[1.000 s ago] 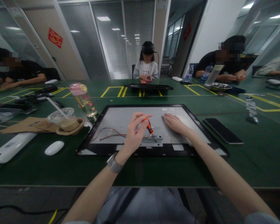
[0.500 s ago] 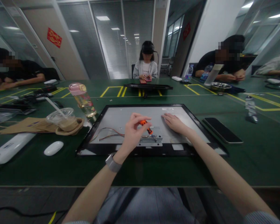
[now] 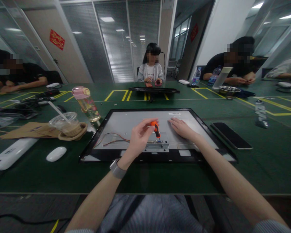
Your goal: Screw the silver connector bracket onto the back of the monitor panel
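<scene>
My left hand [image 3: 142,134] is closed around the handle of an orange and black screwdriver [image 3: 156,129]. The screwdriver leans slightly, its tip down at a small metal bracket [image 3: 157,149] near the front edge of a flat display panel [image 3: 140,120]. That panel has a silver-grey back and a black frame, and lies flat on the table. My right hand [image 3: 180,127] rests open on the panel's back, fingers stretched out. Thin wires [image 3: 115,141] run over the panel left of the bracket.
A phone [image 3: 231,135] lies right of the panel. To the left are a white mouse [image 3: 56,154], an iced drink cup [image 3: 69,124] and a pink-lidded bottle [image 3: 88,105]. Another dark panel [image 3: 154,90] lies across the green table, where a person [image 3: 150,69] sits.
The screwdriver has tipped more upright, and my left hand has shifted slightly right with it. My right hand stays in place. The person opposite has moved their hands apart.
</scene>
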`<action>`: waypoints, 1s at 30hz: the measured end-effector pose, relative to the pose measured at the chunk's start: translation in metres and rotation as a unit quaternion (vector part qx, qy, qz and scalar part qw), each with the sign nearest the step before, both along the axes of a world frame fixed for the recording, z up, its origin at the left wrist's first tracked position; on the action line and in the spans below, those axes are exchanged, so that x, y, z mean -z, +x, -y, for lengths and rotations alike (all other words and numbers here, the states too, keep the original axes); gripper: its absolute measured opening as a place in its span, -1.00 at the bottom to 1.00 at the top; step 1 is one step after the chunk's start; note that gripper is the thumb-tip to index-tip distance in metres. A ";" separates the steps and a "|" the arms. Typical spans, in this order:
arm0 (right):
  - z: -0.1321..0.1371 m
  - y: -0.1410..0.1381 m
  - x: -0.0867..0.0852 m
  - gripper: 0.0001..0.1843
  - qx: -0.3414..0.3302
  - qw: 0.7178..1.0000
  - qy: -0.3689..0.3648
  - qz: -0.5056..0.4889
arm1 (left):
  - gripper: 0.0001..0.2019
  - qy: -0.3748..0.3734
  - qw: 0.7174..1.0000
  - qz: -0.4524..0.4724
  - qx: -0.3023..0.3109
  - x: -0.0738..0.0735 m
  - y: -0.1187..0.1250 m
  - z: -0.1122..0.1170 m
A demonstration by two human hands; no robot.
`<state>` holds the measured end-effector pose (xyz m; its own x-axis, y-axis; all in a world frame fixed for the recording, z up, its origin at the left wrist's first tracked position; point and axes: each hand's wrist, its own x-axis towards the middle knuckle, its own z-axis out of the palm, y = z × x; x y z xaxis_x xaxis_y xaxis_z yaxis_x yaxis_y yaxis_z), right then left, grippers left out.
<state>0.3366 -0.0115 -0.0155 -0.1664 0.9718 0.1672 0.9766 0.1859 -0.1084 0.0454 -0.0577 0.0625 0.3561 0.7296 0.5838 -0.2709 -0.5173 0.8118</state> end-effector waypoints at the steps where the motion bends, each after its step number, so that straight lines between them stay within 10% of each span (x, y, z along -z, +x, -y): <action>1: 0.000 0.000 0.000 -0.44 0.000 1.000 0.000 -0.002 | -0.81 0.019 1.000 -0.002 -0.022 0.000 0.000 0.000; 6: -0.001 0.002 0.001 -0.45 -0.012 1.000 0.011 -0.009 | -0.85 0.071 0.991 -0.020 -0.116 0.000 0.001 0.001; 14: 0.000 0.001 -0.001 -0.43 -0.006 1.000 -0.002 -0.009 | -0.66 -0.011 1.000 0.009 0.000 0.003 0.001 0.002; 25: -0.001 0.004 0.003 -0.45 -0.013 1.000 0.014 -0.010 | -0.82 0.060 0.995 -0.014 -0.082 -0.003 -0.001 0.002; 30: -0.001 0.003 0.003 -0.45 -0.011 1.000 0.011 -0.009 | -0.68 0.011 1.000 0.002 0.010 0.000 -0.001 0.003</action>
